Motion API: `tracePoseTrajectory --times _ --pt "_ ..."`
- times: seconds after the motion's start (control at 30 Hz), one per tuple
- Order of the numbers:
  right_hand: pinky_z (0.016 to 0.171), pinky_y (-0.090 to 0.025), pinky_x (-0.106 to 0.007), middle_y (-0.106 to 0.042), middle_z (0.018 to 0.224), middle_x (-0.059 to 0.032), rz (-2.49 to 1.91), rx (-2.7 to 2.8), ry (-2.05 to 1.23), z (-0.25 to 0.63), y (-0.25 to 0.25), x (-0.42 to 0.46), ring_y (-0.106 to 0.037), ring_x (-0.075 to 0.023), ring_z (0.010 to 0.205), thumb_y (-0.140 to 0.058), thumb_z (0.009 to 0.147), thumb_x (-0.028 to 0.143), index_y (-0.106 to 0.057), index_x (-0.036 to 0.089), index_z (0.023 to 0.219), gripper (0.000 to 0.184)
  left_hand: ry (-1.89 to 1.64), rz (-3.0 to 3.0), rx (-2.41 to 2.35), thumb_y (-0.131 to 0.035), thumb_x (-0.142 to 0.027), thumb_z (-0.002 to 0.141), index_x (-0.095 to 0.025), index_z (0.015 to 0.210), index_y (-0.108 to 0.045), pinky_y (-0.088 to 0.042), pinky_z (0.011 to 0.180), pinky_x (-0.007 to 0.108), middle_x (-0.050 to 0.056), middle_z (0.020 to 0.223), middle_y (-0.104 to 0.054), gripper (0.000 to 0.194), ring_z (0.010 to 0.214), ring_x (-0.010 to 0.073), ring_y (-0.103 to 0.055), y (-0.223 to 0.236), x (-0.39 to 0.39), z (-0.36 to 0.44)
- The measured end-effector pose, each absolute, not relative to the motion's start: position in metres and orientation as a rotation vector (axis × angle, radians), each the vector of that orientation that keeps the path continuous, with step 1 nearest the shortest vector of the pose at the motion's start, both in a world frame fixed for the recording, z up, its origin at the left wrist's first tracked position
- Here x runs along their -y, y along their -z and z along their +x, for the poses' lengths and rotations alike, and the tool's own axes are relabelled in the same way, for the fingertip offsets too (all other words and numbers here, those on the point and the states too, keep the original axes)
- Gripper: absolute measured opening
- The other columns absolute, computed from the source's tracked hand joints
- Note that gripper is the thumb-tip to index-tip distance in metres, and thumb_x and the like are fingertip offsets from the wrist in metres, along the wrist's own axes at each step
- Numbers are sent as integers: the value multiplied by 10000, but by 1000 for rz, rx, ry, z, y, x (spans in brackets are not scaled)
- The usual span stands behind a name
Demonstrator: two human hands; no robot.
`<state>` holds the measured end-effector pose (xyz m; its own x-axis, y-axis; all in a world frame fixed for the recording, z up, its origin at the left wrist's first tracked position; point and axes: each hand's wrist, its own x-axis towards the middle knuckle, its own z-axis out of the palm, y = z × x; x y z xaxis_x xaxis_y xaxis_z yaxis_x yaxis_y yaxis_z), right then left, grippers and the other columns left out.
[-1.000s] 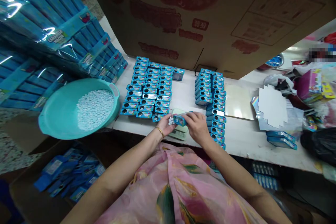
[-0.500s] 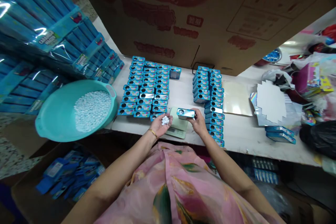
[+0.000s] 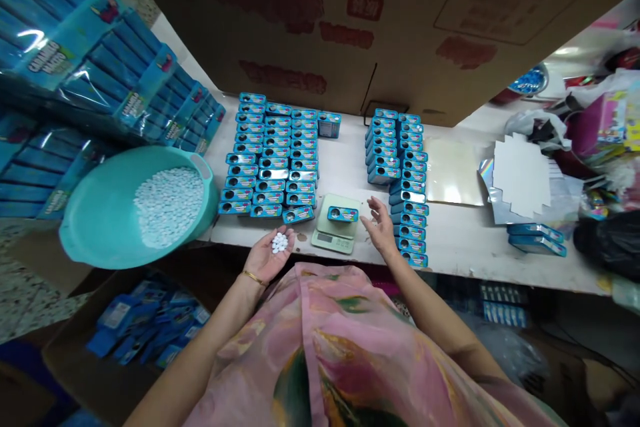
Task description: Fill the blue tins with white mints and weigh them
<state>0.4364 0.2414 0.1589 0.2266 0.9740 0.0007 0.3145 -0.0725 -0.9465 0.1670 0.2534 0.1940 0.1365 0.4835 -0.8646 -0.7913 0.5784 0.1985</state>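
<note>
Palm up at the table's front edge, my left hand (image 3: 263,260) cups a small heap of white candy pellets (image 3: 279,242). A blue candy box (image 3: 343,214) rests on a pale green kitchen scale (image 3: 336,245), its end with a round opening facing up. My right hand (image 3: 381,230) is just right of the scale, fingers apart and holding nothing. Left of the scale stand rows of similar blue boxes (image 3: 267,197), many with dark round openings. Two more columns of blue boxes (image 3: 411,220) stand to the right, close to my right hand.
A turquoise basin (image 3: 95,213) of white pellets is at the left, before stacked film-wrapped blue packs (image 3: 65,60). A large cardboard carton (image 3: 320,60) rises behind the table. Below left, an open carton holds blue boxes (image 3: 120,313). White card (image 3: 521,177) lies on the right.
My right hand has set the blue box down on the scale and let go of it. My left hand has drawn back left, away from the scale, still cupping the pellets.
</note>
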Motion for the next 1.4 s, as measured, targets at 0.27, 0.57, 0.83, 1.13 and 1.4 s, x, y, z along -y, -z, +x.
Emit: tracePoseTrajectory --times 0.27,0.57,0.83,1.13,1.4 --pt "749 -463 -330 -569 939 -75 -1680 1019 -682 446 -167 -242 -550 -154 812 -486 747 268 -579 166 927 227 -907 -284 -1061 -389 -100 800 -65 855 -586 -539 680 296 132 808 -636 207 800 181 -615 -196 -256 173" --pt "764 -444 -315 -583 886 -57 -1666 1062 -621 448 -170 -242 -545 -151 832 -482 755 254 -607 164 873 194 -845 -237 -1083 -405 -52 779 -64 940 -565 -534 676 268 130 807 -627 227 792 168 -617 -198 -257 179" --pt "750 -457 -323 -539 990 -64 -1549 1492 -634 422 -197 -239 -509 -169 923 -511 767 241 -566 211 992 233 -767 -98 -1075 -428 -45 766 -55 911 -585 -516 688 240 129 818 -633 214 782 158 -613 -203 -257 190" --pt "731 -445 -306 -541 952 -93 -1411 2360 -680 350 -219 -242 -471 -183 876 -436 805 137 -536 153 1035 251 -645 -38 -883 -421 -32 748 -86 776 -607 -498 688 250 62 734 -632 196 686 121 -599 -207 -258 215" --pt "712 -438 -236 -558 788 -33 -1413 2050 -904 371 -208 -246 -516 -126 775 -470 745 57 -601 163 845 195 -601 -18 -835 -412 -17 730 -31 895 -603 -451 839 283 125 886 -643 253 848 159 -595 -207 -258 219"
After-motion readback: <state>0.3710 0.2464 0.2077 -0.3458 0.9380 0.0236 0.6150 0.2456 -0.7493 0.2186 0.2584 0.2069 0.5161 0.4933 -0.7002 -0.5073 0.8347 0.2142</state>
